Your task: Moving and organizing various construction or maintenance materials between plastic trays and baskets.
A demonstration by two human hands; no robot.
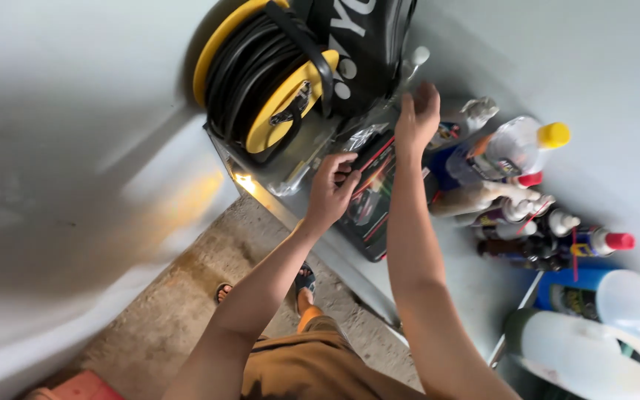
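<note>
A flat black package with red trim [370, 198] was seen lying on a pale grey shelf [475, 289], just below the centre of the view and at about five o'clock from a yellow cable reel [261, 81]. The left hand [330, 190] was set on the package's near edge, its grip closed on that edge with the fingers curled over and the thumb beneath, apparently so that the flat pack could be steadied or lifted off the shelf. The right hand [418, 115] was raised at one o'clock from the package, at the foot of a black bag [368, 44]. Its fingers were bent and blurred; whether its grip was closed on anything could not be told.

The reel, wound with black cable, was stood on its frame at eleven o'clock from the hands, pushed back against the wall so that the shelf front was left free. A cluster of spray bottles and cans [512, 185] was crowded at three o'clock, some tipped over against one another. Among them a bottle with a yellow cap [553, 135] was leaning, and a large white jug [587, 355] was lying at five o'clock. Below the shelf, a sandalled foot [304, 281] was seen on the concrete floor [201, 296].
</note>
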